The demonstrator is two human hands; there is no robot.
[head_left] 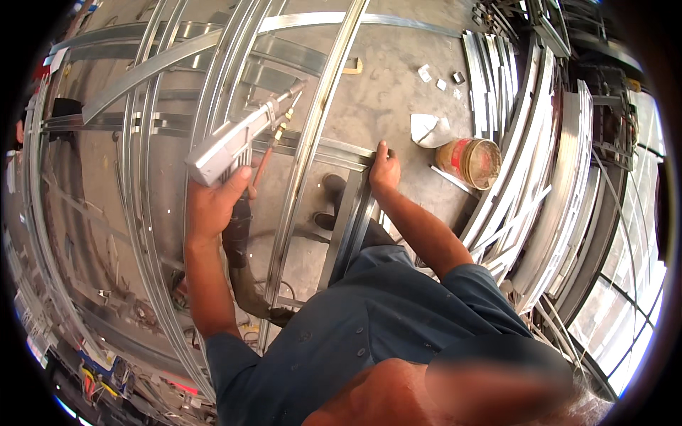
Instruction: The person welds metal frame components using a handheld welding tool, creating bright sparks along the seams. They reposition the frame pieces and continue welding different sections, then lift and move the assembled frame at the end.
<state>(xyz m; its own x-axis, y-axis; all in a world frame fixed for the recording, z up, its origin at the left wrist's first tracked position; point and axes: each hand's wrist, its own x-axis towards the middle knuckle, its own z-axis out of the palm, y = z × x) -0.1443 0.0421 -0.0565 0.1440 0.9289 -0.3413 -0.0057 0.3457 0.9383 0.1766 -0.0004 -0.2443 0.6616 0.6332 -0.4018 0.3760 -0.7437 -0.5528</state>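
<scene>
My left hand (213, 202) is closed around the grip of a grey welding torch (229, 148). Its copper nozzle (290, 98) points up toward a long shiny metal rail (312, 135) of the frame. A dark hose (241, 266) runs down from the torch past my forearm. My right hand (384, 170) presses flat on the end of a short metal crossbar (341, 150) where it meets an upright frame piece (352, 220), with the thumb stretched upward. Both hands are over the metal frame, the torch tip to the left of my right hand.
A worn round bucket (472, 162) and a crumpled white sheet (428, 130) sit on the concrete floor (398, 78) to the right. Stacked curved metal profiles (533, 177) fill the right side. More rails (142, 142) arc across the left. My shoes (332, 190) stand under the frame.
</scene>
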